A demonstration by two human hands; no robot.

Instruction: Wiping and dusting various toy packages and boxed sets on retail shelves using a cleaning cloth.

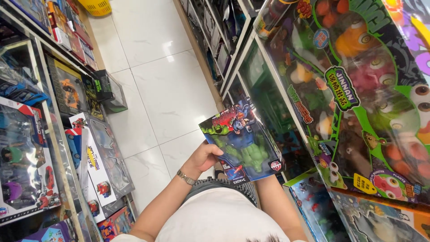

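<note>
You were standing in a shop aisle with an action-figure box (244, 145) held up in front of your chest, its clear window and the green figure inside turned towards you. Your left hand (204, 157) was clasped on the box's left edge, thumb on the front and fingers curled out of sight behind it. A metal wristwatch (186, 178) sat on that wrist, just below the box.

By my reading, the step in hand was looking the box over while it was held clear of every shelf. Any shift of it would have called for a steady hold on both edges, since the box was broad, flat and tilted.

Your right hand was hidden behind the box's lower right corner. Only the forearm (274, 199) showed, rising to that corner, so I cannot tell whether that hand gripped the box or merely propped it.

To the right of the box, a large pack of round-eyed toy figures (354, 89) filled the shelf and ran past the frame's edge. To its left, across the white tiled floor (156, 89), toy car boxes (96, 166) leaned on a shelf. A yellow basket (96, 6) far beyond the box was cut off at the top. The box's small print was too fine to make out.
</note>
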